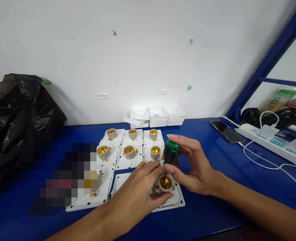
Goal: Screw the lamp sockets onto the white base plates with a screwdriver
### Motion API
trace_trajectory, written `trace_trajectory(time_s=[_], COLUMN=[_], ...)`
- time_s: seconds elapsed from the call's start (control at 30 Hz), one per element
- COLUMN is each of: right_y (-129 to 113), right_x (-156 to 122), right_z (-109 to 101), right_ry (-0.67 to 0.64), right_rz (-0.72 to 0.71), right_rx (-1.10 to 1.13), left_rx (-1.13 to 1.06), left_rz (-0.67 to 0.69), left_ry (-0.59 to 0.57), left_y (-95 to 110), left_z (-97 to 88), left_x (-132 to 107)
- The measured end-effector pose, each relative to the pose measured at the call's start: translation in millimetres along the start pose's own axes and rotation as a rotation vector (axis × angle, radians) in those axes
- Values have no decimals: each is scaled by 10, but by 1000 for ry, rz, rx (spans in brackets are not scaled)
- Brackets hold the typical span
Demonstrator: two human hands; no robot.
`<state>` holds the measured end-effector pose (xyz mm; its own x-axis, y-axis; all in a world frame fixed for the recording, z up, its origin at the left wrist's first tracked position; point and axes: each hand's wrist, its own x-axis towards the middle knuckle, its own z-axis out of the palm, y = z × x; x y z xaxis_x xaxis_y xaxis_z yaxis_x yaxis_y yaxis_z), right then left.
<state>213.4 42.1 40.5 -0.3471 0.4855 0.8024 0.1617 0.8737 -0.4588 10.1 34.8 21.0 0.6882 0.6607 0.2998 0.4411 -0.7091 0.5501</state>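
Observation:
A green and black screwdriver (pixel 171 153) stands nearly upright in my right hand (pixel 198 164), its fingers closed round the handle. The tip points down into a lamp socket (pixel 166 183) with a brass-coloured threaded inside, on a square white plate (pixel 179 197). My left hand (pixel 148 180) grips the side of this socket, thumb at the front, its other fingers partly hidden near the screwdriver shaft. Behind my hands lie several more white plates (pixel 123 163) in rows, each carrying a lamp socket (pixel 130 152). Another plate (pixel 97 195) lies to the left, partly covered by a blurred patch.
White plastic boxes (pixel 158 113) are stacked against the wall. A black plastic bag (pixel 19 107) bulges at the left. On the right are a phone (pixel 227 131), a power strip (pixel 276 144) and white cables (pixel 257 164). A blue metal frame (pixel 271 55) rises behind them.

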Motion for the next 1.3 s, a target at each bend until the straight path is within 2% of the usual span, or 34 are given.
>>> trace_trajectory(time_s=[0.3, 1.3], right_y=[14, -15], right_x=[-21, -13], right_z=[17, -3], right_ry=[32, -4], right_rz=[20, 29], right_rx=[-7, 12], left_rx=[-36, 0], left_rz=[7, 14], left_ry=[-1, -9], left_y=[-6, 26], left_z=[-1, -14], left_x=[-11, -17])
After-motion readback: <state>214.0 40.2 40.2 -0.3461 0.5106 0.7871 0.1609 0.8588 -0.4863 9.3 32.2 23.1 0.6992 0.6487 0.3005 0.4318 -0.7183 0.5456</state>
